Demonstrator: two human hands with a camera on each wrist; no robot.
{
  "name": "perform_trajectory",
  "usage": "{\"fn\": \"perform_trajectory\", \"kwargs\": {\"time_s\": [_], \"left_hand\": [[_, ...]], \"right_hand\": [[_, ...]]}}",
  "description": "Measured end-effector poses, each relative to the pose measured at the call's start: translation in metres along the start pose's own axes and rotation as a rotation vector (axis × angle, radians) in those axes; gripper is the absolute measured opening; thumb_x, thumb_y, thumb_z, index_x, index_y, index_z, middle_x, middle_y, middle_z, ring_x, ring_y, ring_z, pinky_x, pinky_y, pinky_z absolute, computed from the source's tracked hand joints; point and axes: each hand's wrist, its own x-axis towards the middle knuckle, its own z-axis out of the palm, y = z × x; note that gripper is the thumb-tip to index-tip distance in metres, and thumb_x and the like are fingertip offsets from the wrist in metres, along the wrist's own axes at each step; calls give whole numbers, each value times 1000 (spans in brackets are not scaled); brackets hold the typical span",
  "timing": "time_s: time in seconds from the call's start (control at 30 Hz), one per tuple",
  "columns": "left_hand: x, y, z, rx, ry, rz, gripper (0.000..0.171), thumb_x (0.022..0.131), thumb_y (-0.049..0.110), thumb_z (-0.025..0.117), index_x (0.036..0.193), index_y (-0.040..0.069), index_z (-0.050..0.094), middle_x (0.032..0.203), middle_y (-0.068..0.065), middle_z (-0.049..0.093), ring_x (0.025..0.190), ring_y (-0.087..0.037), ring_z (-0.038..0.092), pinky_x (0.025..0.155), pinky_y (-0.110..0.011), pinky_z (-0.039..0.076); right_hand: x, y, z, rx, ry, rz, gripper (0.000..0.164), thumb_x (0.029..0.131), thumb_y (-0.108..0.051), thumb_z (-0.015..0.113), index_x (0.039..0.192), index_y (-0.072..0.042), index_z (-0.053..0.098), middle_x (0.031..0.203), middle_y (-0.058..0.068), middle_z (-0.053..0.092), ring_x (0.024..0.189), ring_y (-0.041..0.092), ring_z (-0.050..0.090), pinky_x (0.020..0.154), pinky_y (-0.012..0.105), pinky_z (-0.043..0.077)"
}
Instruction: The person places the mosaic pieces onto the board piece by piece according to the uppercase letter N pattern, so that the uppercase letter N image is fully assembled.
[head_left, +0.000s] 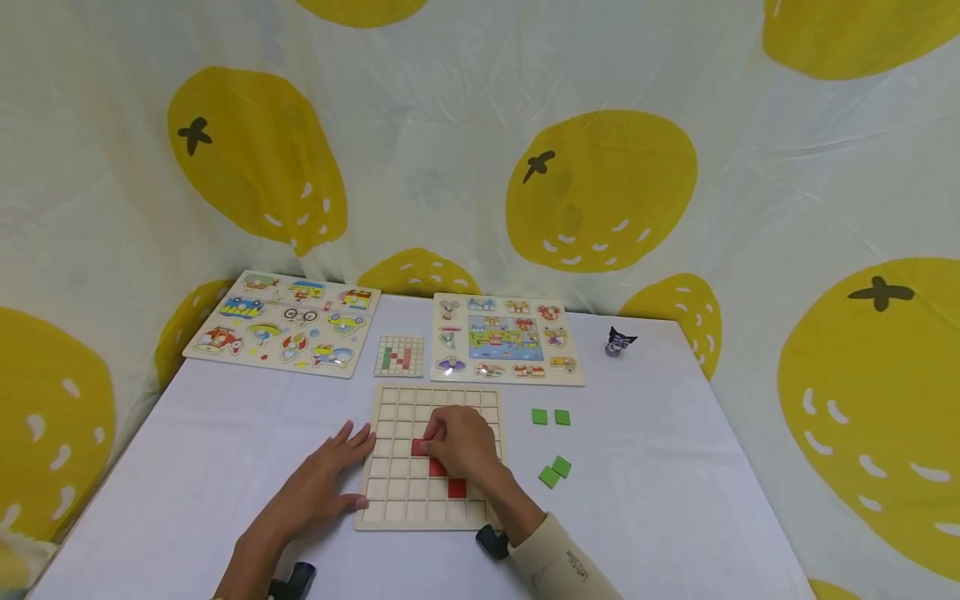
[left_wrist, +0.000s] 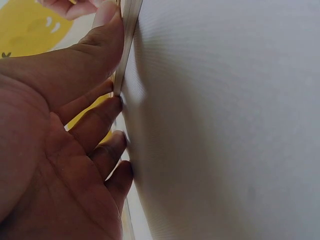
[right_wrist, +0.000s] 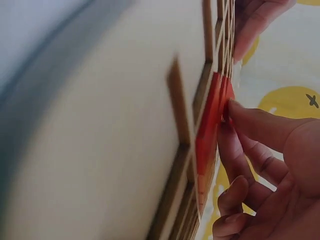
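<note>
A wooden grid board point(head_left: 397, 510) lies flat on the table, its square cells framed by thin strips. My right hand point(head_left: 465, 442) is over the middle of it, thumb and forefinger pinching a red square tile point(head_left: 417, 447) at a cell. Two more red tiles point(head_left: 457, 488) sit in cells stepping diagonally down to the right, one partly under the hand. My left hand point(head_left: 322, 483) has its fingers spread, touching the board's left edge. In the left wrist view, the left thumb point(left_wrist: 102, 45) rests against that edge. The right wrist view shows the right thumb point(right_wrist: 250, 117) against the red tile.
Several green tiles point(head_left: 540, 416) lie right of the board. Behind it is a small pattern card point(head_left: 399, 371) with red and green squares, between a vehicle puzzle point(head_left: 258, 354) and another picture puzzle point(head_left: 450, 375). A small dark figurine point(head_left: 618, 342) stands at the back right.
</note>
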Motion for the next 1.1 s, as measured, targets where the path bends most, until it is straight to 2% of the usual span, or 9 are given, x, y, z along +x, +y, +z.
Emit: {"fn": "perform_trajectory", "kwargs": {"time_s": [0.1, 0.3, 0.53, 0.67, 0.83, 1.1], "left_hand": [[0, 0, 0, -4, 2, 3, 91, 72, 28, 88, 151, 15, 44, 162, 1, 33, 154, -34, 18, 119, -61, 24], [-1, -1, 1, 11, -2, -8, 92, 72, 31, 88, 152, 17, 43, 163, 2, 32, 154, -33, 18, 119, -62, 24], [-3, 0, 0, 14, 17, 10, 93, 72, 30, 88, 152, 16, 42, 162, 1, 32, 154, -33, 19, 120, -59, 24], [-3, 0, 0, 15, 15, 7, 94, 72, 30, 88, 152, 17, 41, 163, 2, 32, 154, -33, 18, 120, -59, 25], [-2, -1, 0, 4, 7, 0, 94, 72, 30, 88, 152, 17, 41, 163, 2, 31, 155, -32, 17, 120, -59, 24], [-1, -1, 1, 3, 6, 6, 94, 71, 29, 88, 152, 16, 42, 162, 1, 32, 154, -33, 18, 119, -61, 24]], "right_hand": [[0, 1, 1, -21, -4, -18, 16, 82, -29, 82, 74, -27, 67, 63, -12, 56, 65, 7, 53, 54, 25, 42], [-3, 5, -4, 5, -17, -22, 8, 80, -25, 83, 79, -26, 75, 67, -14, 59, 73, 7, 54, 60, 25, 45], [-4, 19, -24, 104, -2, -33, 10, 81, -19, 81, 89, -25, 78, 72, -13, 66, 80, 8, 58, 66, 26, 47], [-2, 32, -37, 122, 42, -2, 16, 80, -19, 83, 94, -23, 79, 74, -12, 67, 85, 13, 58, 68, 29, 46], [0, 56, -55, 99, 116, 23, 23, 77, -17, 85, 98, -24, 78, 83, -10, 70, 82, 16, 57, 68, 30, 43], [2, 95, -83, 6, 199, 155, 30, 75, -15, 86, 101, -26, 76, 102, -8, 73, 80, 16, 54, 71, 30, 41]]}}
